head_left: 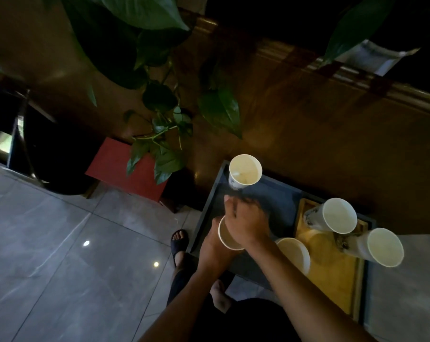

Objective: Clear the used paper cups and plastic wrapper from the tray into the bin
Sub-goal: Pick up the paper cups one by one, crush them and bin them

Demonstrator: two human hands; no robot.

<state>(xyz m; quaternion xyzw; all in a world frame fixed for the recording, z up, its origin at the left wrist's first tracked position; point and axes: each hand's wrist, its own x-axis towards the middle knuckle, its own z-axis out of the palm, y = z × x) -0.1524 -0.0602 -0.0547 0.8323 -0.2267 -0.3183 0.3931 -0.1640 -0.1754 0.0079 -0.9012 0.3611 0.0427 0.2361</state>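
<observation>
Holding a paper cup (pixel 230 236) at the tray's (pixel 210 206) near left edge, the left hand (pixel 212 245) wraps it. The right hand (pixel 246 224) pinches something over it; what, I cannot tell. Three cups stand along the right side, another (pixel 244 171) at the far corner. Open floor (pixel 61 243) lies left.

The room is dim. Grey glossy floor tiles (pixel 61 243) catch two small light spots, and a brown wooden wall (pixel 295 124) with a moulding rail runs behind. A leafy plant (pixel 159 107) hangs over a red box (pixel 120 166) beside a dark stand (pixel 19 134)
</observation>
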